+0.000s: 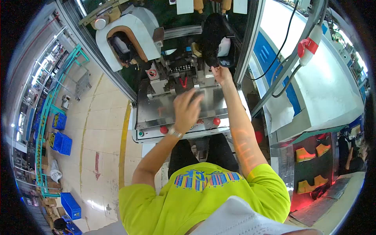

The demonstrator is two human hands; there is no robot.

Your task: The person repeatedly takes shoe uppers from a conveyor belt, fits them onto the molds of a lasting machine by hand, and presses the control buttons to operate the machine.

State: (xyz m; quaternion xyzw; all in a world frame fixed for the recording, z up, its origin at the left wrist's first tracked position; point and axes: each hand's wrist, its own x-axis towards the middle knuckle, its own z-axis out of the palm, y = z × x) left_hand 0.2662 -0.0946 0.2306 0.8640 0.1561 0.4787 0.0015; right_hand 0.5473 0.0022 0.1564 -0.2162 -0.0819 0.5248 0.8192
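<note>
My left hand [188, 109] hovers above the machine's metal work surface [152, 113], slightly blurred, its fingers apart and nothing in them. My right hand [222, 75] reaches to the machine's right station, fingers curled together at the lower edge of a dark piece [213, 43] with a pale patch. Whatever those fingers grip is too small or hidden to make out. On the left station, a white curved housing with a brown lining [135, 37] surrounds another dark piece with a grey-white part [122, 47]. Red-handled pliers or a similar red tool [183, 82] lie between the stations.
Two red buttons [216, 121] and a green one sit on the front panel. To the right, orange shoe uppers [305, 154] rest on a red-lit conveyor beside a white machine [325, 98] with hanging cables. Blue crates [62, 143] stand on the left floor.
</note>
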